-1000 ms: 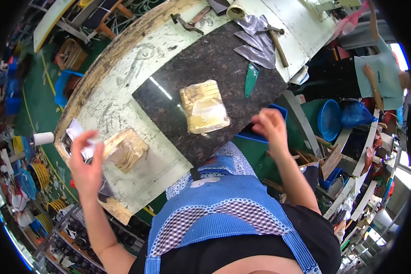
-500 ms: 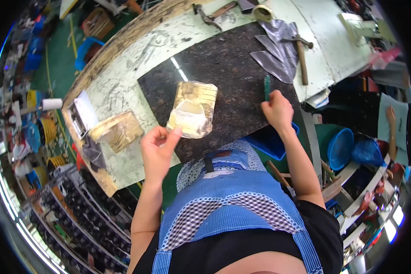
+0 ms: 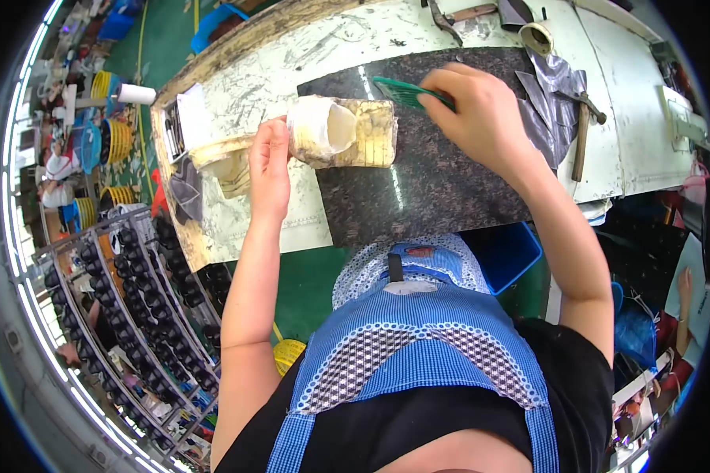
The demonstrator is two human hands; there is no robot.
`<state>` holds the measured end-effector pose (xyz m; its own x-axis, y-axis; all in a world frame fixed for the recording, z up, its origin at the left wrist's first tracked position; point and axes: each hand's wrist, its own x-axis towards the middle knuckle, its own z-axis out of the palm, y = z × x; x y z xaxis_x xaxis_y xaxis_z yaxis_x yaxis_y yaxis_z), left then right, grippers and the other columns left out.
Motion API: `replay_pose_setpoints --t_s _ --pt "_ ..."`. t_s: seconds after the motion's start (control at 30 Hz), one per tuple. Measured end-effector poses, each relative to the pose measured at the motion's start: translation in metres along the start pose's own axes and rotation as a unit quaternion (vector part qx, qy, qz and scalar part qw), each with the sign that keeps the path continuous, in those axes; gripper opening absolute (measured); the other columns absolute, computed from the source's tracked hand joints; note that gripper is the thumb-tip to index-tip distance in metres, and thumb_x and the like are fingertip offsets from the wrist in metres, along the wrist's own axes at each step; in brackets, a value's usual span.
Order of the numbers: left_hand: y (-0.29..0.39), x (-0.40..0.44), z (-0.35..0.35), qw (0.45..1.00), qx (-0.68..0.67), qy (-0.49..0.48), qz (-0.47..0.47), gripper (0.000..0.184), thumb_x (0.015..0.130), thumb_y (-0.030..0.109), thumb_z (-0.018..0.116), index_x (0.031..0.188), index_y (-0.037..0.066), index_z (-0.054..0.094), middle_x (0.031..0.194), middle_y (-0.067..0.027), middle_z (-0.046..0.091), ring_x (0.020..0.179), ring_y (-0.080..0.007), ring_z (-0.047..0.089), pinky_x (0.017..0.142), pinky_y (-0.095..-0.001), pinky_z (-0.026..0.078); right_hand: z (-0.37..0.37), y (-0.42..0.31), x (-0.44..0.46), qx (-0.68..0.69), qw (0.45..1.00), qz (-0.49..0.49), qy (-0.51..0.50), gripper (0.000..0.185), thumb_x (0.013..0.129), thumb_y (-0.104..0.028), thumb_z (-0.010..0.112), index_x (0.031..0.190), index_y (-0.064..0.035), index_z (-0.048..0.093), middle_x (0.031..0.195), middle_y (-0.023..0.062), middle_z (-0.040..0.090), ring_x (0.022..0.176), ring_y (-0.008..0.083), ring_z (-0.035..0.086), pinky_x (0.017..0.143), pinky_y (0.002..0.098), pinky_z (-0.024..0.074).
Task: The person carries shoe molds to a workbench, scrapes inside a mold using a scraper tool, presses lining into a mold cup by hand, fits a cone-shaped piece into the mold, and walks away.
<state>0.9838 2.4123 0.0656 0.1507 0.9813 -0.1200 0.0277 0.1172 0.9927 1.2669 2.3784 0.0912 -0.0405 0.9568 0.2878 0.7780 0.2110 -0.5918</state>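
Observation:
My left hand (image 3: 270, 162) grips the end of a yellowed, stained plastic tub (image 3: 377, 135) that has a whitish opening and lies over the dark stone slab (image 3: 434, 193). Between the fingers and thumb of my right hand (image 3: 477, 110) is a flat green plastic scraper (image 3: 402, 92). Its free end points left, above the slab and apart from the tub. Just left of my left hand sits a second stained yellowish container (image 3: 233, 172), partly hidden by that hand.
A hammer (image 3: 582, 138) rests by grey sheet pieces (image 3: 556, 98) on the right. Another hammer (image 3: 446, 24) and a tape roll (image 3: 536, 37) lie at the back. A blue bin (image 3: 517, 256) stands below the table edge; shelving (image 3: 126, 315) is at left.
The tub has turned so its long side runs left to right. My right hand has come from the slab's right side toward the tub with the green scraper. The whole view has shifted too.

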Motion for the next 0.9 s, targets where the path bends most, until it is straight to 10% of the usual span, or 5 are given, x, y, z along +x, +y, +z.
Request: replay_pose_setpoints --t_s 0.33,0.53,0.67,0.9 --pt "-0.017 -0.009 0.009 0.999 0.018 0.020 0.023 0.035 0.099 0.034 0.051 0.115 0.004 0.052 0.102 -0.0006 0.059 0.094 -0.0058 0.050 0.085 -0.0217 0.039 0.031 -0.038 0.014 -0.140 0.935 -0.244 -0.216 0.004 0.066 -0.005 0.064 0.066 -0.0033 0.060 0.073 0.0107 0.061 0.065 0.0283 0.065 0.057 0.0403 0.0526" --pt "-0.017 -0.011 0.012 1.000 0.002 -0.004 0.020 0.036 0.100 0.036 0.047 0.117 0.004 0.051 0.105 -0.0021 0.059 0.097 -0.0077 0.050 0.088 -0.0246 0.040 0.019 -0.049 -0.012 -0.152 0.926 -0.274 -0.213 0.007 0.067 -0.007 0.063 0.067 -0.0029 0.057 0.073 0.0089 0.058 0.061 0.0257 0.063 0.053 0.0357 0.0520" --pt "-0.019 -0.011 0.018 1.000 -0.005 0.013 0.024 0.037 0.102 0.036 0.042 0.119 0.004 0.048 0.108 -0.0035 0.057 0.099 -0.0089 0.050 0.089 -0.0259 0.040 0.004 -0.046 0.004 -0.155 0.975 -0.099 -0.121 0.002 0.069 -0.006 0.062 0.070 -0.0052 0.063 0.076 0.0082 0.062 0.066 0.0250 0.067 0.056 0.0373 0.0543" --pt "-0.013 -0.013 0.024 0.999 -0.005 0.018 0.037 0.036 0.102 0.035 0.040 0.118 0.004 0.048 0.106 -0.0042 0.057 0.098 -0.0087 0.050 0.088 -0.0254 0.041 0.035 -0.077 -0.025 -0.186 0.947 -0.173 -0.196 0.005 0.068 -0.010 0.063 0.069 -0.0046 0.064 0.074 0.0110 0.061 0.067 0.0228 0.068 0.051 0.0346 0.0528"
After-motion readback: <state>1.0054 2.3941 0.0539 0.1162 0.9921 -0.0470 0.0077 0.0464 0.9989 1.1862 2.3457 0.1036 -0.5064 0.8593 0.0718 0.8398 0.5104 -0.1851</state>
